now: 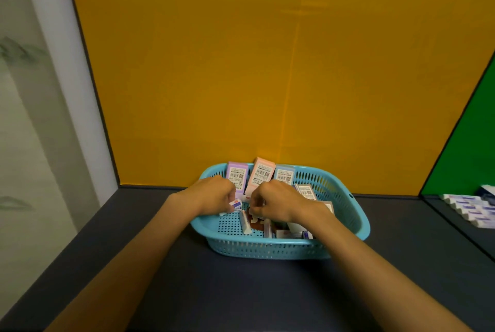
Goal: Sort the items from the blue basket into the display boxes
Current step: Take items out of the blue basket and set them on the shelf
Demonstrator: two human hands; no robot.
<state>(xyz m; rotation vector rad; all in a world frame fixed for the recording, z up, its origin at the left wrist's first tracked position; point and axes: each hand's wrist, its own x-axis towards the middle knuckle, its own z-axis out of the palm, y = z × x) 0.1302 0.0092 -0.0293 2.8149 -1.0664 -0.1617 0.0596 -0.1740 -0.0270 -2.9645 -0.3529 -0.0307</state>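
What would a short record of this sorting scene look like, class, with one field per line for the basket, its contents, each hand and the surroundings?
basket: blue basket on a dark table, against an orange wall
contents: three pastel boxes leaning at the far side, small packets loose on the bottom
left hand: left hand inside the basket, pinching a small white packet
right hand: right hand inside the basket, fingers curled; what it grips is unclear
far right: row of white items on an adjoining surface

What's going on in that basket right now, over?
Both hands in blue basket. Left hand pinches small eraser. Right hand curled, grip unclear. Nothing blocking.
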